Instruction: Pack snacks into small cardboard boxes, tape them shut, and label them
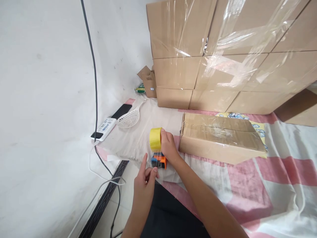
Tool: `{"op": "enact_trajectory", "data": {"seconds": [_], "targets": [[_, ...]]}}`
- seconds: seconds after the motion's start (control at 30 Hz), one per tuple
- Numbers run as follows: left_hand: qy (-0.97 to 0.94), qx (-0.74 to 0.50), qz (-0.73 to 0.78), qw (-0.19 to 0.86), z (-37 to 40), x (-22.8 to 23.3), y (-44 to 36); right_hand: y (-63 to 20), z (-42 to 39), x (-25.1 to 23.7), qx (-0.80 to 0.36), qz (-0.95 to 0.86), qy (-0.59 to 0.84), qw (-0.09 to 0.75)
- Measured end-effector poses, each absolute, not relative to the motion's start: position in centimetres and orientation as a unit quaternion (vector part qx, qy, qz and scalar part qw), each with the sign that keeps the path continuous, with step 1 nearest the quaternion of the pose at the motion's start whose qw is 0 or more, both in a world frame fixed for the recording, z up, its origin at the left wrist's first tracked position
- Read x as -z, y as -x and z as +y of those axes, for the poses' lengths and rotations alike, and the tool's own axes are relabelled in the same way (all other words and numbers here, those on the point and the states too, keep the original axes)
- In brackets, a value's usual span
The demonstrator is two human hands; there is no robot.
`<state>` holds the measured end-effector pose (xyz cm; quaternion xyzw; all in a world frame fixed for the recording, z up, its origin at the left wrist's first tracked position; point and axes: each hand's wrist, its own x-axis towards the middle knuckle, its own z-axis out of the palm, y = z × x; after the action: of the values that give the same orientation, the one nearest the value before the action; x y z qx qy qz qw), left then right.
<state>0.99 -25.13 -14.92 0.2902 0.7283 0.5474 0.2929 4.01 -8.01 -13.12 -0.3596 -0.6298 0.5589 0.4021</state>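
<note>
Right hand (168,145) closed around an orange tape dispenser (158,160) carrying a yellow tape roll (155,138), held low over the pale sheet (133,138) just left of the flat cardboard box (220,137). Left hand (145,180) just below the dispenser, fingers pinched together at its lower end, forefinger raised, seemingly on clear tape, though too faint to tell. Beyond, a white scoop (128,118), a power strip (105,127) and stacked boxes (223,53) wrapped in film.

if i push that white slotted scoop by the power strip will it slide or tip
The white scoop looks like thin perforated plastic, so probably light and easily slid. Its rounded bowl rests on soft cloth, so it may rock or snag rather than glide.
</note>
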Motion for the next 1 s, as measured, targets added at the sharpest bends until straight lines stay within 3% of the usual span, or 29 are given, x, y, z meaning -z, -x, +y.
{"op": "enact_trajectory", "data": {"seconds": [1.0], "targets": [[-0.321, -0.505, 0.755, 0.268, -27.6, 17.6, -2.6, -4.3, -8.3, 12.5, -0.600, -0.549, 0.445, 0.374]]}}
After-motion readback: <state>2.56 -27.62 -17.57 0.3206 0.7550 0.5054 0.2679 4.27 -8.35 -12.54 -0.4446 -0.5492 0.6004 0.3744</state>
